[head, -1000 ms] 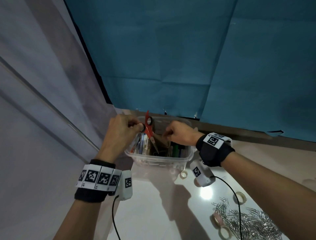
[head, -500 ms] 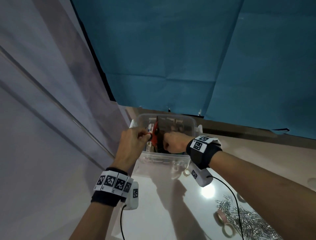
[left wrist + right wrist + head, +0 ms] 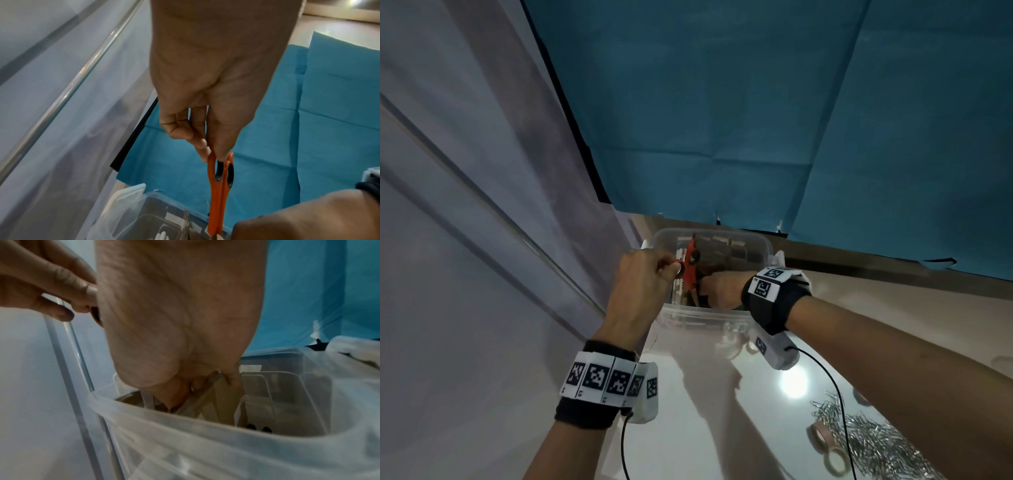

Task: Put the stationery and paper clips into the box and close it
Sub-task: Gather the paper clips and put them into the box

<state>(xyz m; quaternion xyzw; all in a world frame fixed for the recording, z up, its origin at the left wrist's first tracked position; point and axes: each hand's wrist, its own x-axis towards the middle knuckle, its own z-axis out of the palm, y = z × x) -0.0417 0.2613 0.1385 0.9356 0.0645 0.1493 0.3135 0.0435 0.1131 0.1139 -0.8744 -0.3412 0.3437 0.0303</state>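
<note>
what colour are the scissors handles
Orange scissors handles with black-lined finger holes, clearest in the left wrist view.

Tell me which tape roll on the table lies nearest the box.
The small pale tape roll right below the box's front wall, beside the right wrist camera. The other two rolls lie far off by the paper clip pile.
</note>
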